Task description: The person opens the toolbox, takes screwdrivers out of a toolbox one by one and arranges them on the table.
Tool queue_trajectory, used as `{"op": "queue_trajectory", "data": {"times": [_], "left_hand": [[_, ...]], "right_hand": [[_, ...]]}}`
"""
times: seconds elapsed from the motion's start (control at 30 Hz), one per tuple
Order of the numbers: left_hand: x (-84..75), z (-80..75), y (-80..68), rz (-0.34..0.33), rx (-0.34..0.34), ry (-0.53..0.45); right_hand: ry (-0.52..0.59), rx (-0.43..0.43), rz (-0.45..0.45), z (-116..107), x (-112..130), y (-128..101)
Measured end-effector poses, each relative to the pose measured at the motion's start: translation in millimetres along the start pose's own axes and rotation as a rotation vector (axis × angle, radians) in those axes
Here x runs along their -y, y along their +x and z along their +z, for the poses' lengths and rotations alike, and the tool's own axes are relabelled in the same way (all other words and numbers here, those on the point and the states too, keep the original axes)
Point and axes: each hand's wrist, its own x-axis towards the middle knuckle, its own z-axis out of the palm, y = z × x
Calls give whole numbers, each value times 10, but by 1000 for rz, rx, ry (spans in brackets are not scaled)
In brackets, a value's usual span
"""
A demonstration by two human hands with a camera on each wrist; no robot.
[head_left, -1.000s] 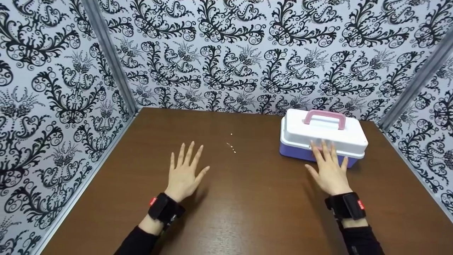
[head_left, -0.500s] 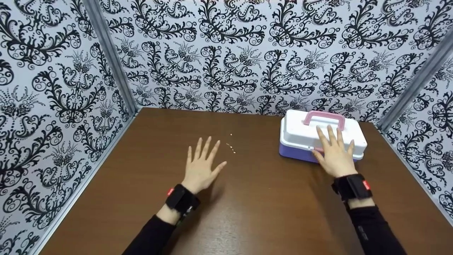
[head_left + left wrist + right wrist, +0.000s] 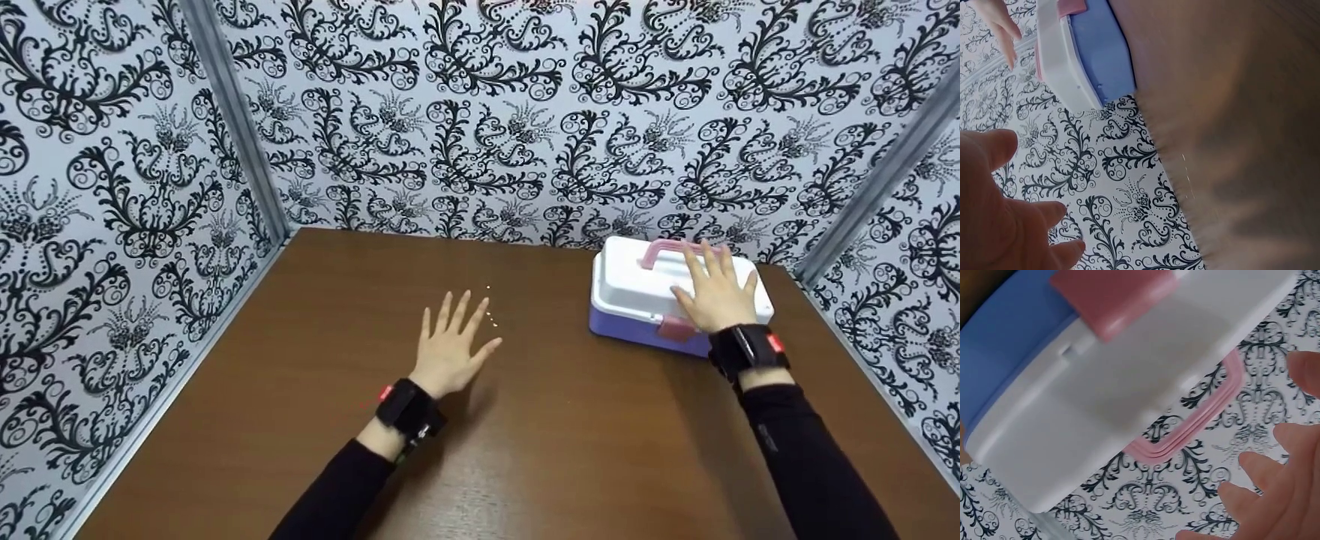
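A toolbox [image 3: 628, 283] with a white lid and a purple-blue base stands at the back right of the table, lid down. Its pink carrying handle [image 3: 661, 250] is raised, and a pink latch [image 3: 676, 328] sits at the front. My right hand [image 3: 720, 300] is over the lid with fingers spread, its fingertips overlapping the handle in the head view. In the right wrist view a gap separates the fingers [image 3: 1261, 469] from the handle [image 3: 1199, 421]. My left hand [image 3: 448, 358], fingers spread and holding nothing, hovers above the middle of the table.
The brown table [image 3: 315, 315] is enclosed by patterned panels [image 3: 495, 135] joined by grey corner posts [image 3: 238, 112]. Several small pale specks [image 3: 492, 318] show on the tabletop just beyond my left hand.
My right hand has moved forward from the toolbox's front up to its handle. The left hand has shifted right and slightly forward, fingers still spread.
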Motion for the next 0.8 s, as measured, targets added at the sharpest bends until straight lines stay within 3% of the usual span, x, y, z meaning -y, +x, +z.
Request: {"op": "queue_trajectory", "data": {"times": [0.37, 0.57, 0.8], "left_hand": [[-91, 43, 46, 0, 9, -19], [-136, 67, 68, 4, 19, -41], [-148, 78, 91, -2, 34, -33]], "right_hand": [[-72, 5, -9, -9, -70, 290], [-42, -1, 20, -13, -161, 444], [-3, -132, -1, 37, -283, 540]]}}
